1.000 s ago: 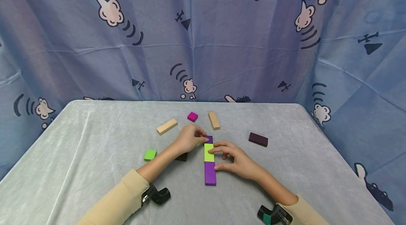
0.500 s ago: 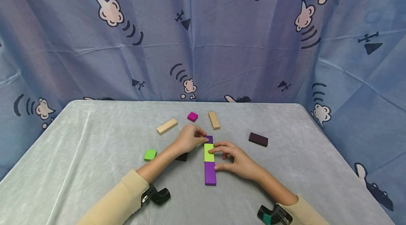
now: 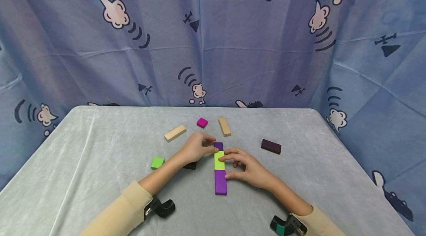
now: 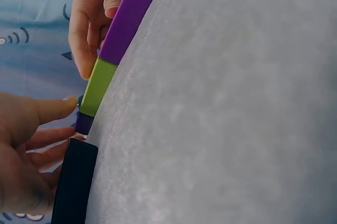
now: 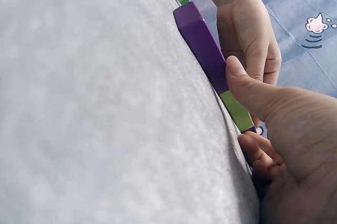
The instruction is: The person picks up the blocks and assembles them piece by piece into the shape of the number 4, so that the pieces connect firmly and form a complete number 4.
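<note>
A purple block (image 3: 220, 182), a yellow-green block (image 3: 219, 160) and a smaller dark purple block (image 3: 218, 146) lie end to end in a line on the table. My left hand (image 3: 197, 148) is beside the far dark purple block, thumb and fingers spread apart near its left edge; in the left wrist view the thumb stands off it. From the right, my right hand (image 3: 252, 169) rests its thumb against the purple block's side and an extended finger on the yellow-green block. A black block (image 4: 75, 182) lies partly hidden below the left hand.
Behind the row lie a magenta block (image 3: 202, 122) and two plain wooden blocks, one to the left (image 3: 175, 133) and one to the right (image 3: 224, 126). A green block (image 3: 158, 163) is left of the left forearm; a dark brown block (image 3: 271, 146) lies at right.
My left hand has shifted slightly left, its fingers loosening from the dark purple block. The right hand and the row of blocks look almost unchanged.
</note>
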The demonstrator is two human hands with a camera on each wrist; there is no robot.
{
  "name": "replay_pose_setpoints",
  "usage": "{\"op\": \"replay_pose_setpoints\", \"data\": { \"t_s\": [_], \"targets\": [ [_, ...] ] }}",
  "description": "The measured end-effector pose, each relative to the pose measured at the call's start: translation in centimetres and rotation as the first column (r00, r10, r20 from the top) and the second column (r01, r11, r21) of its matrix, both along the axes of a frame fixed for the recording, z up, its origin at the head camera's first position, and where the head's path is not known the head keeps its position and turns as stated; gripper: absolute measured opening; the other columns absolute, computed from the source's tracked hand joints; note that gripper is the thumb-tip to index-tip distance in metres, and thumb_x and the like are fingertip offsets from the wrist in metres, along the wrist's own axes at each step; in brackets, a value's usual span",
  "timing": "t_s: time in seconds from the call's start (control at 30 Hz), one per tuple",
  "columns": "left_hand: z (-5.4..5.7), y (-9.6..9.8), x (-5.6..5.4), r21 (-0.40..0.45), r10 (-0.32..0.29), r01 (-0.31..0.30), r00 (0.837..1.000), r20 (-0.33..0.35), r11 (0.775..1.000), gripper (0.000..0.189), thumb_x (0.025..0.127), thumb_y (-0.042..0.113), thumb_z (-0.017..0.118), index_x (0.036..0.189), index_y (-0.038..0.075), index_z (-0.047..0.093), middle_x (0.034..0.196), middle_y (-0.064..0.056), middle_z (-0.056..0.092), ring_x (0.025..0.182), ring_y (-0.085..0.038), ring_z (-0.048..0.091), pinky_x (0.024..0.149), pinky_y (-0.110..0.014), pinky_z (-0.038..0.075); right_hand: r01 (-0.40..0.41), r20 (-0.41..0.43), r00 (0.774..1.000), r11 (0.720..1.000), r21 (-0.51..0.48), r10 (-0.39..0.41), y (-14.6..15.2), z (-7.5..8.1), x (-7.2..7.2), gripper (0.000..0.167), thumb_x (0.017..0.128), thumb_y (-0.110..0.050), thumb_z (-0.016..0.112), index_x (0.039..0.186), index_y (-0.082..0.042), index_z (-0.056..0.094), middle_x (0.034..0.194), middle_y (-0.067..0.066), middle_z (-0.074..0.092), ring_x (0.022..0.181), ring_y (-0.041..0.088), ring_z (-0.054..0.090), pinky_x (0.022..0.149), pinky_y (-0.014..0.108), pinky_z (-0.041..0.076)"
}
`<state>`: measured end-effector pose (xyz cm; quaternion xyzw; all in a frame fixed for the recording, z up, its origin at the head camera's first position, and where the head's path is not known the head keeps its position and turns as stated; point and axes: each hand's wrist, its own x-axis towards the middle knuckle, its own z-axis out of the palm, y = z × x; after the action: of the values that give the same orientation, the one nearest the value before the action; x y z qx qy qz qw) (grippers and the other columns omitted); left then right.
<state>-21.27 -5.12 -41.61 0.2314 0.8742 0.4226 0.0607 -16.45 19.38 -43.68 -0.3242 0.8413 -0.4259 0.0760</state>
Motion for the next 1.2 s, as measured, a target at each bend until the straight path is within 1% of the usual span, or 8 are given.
{"op": "replay_pose_setpoints", "data": {
  "t_s": [0.13,0.23,0.3,0.5,0.67,0.8,1.0,1.2],
  "targets": [
    [0.03,-0.03,-0.25,-0.025,-0.076,0.075,0.997,-0.017,0.997,0.033,0.100,0.015,0.073,0.128,-0.003,0.073,0.124,-0.018,0.074,0.119,-0.032,0.066,0.100,-0.046,0.054,-0.003,-0.001,1.000,1.000,0.000,0.003,0.02,0.00,-0.02,0.044,0.093,-0.020,0.083,0.133,-0.006,0.071,0.143,0.021,0.058,0.094,0.011,0.056,0.083,0.027,0.050],
    [0.03,-0.06,-0.43,-0.037,-0.110,0.109,0.993,-0.038,0.993,0.030,0.103,0.013,0.067,0.127,-0.003,0.073,0.123,-0.018,0.073,0.116,-0.031,0.066,0.097,-0.043,0.054,-0.004,-0.005,1.000,1.000,0.001,0.004,0.00,0.03,0.00,0.044,0.093,-0.020,0.083,0.133,-0.006,0.071,0.143,0.021,0.058,0.094,0.010,0.056,0.083,0.027,0.050],
    [0.00,-0.12,-0.50,-0.041,-0.123,0.121,0.991,-0.049,0.992,0.029,0.104,0.013,0.065,0.126,-0.003,0.073,0.122,-0.018,0.073,0.115,-0.031,0.066,0.096,-0.042,0.054,-0.003,-0.006,1.000,1.000,0.002,0.003,-0.02,0.05,0.02,0.044,0.093,-0.020,0.083,0.133,-0.006,0.071,0.143,0.021,0.058,0.094,0.011,0.056,0.083,0.027,0.050],
    [0.11,-0.15,-0.52,-0.046,-0.131,0.129,0.991,-0.037,0.991,0.028,0.105,0.011,0.061,0.126,-0.004,0.073,0.123,-0.018,0.073,0.120,-0.033,0.065,0.100,-0.045,0.053,0.000,-0.007,1.000,1.000,0.003,0.000,-0.04,0.10,0.07,0.044,0.093,-0.020,0.083,0.133,-0.007,0.071,0.142,0.020,0.058,0.094,0.011,0.056,0.083,0.027,0.050],
    [0.17,-0.14,-0.51,-0.051,-0.128,0.127,0.991,-0.025,0.991,0.028,0.106,0.010,0.061,0.127,-0.003,0.073,0.124,-0.018,0.072,0.115,-0.030,0.065,0.097,-0.041,0.054,0.002,-0.008,1.000,1.000,0.003,-0.002,-0.05,0.07,0.07,0.044,0.092,-0.020,0.083,0.133,-0.007,0.071,0.142,0.020,0.058,0.094,0.011,0.056,0.083,0.028,0.050],
    [0.24,-0.18,-0.49,-0.046,-0.129,0.129,0.992,-0.004,0.991,0.029,0.104,0.011,0.064,0.128,-0.003,0.073,0.125,-0.018,0.071,0.110,-0.027,0.065,0.093,-0.037,0.054,0.004,-0.009,1.000,1.000,0.004,-0.004,-0.03,0.08,0.08,0.044,0.092,-0.020,0.083,0.133,-0.007,0.071,0.142,0.020,0.059,0.094,0.011,0.056,0.083,0.027,0.050],
    [0.31,-0.22,-0.48,-0.031,-0.124,0.125,0.991,0.044,0.992,0.032,0.102,0.013,0.069,0.130,-0.003,0.071,0.129,-0.018,0.069,0.117,-0.031,0.065,0.098,-0.041,0.055,0.006,-0.002,1.000,1.000,0.003,-0.006,-0.02,0.15,0.11,0.045,0.092,-0.021,0.083,0.133,-0.007,0.071,0.143,0.020,0.058,0.094,0.011,0.056,0.083,0.027,0.050],
    [0.47,-0.45,-0.32,-0.012,-0.139,0.140,0.989,0.050,0.990,0.037,0.100,0.013,0.073,0.132,-0.005,0.069,0.130,-0.019,0.069,0.119,-0.033,0.066,0.100,-0.043,0.056,0.003,-0.010,1.000,1.000,-0.002,-0.004,-0.02,0.14,0.15,0.044,0.092,-0.019,0.083,0.132,-0.007,0.072,0.142,0.021,0.059,0.094,0.011,0.056,0.082,0.027,0.050]
  ]
}}
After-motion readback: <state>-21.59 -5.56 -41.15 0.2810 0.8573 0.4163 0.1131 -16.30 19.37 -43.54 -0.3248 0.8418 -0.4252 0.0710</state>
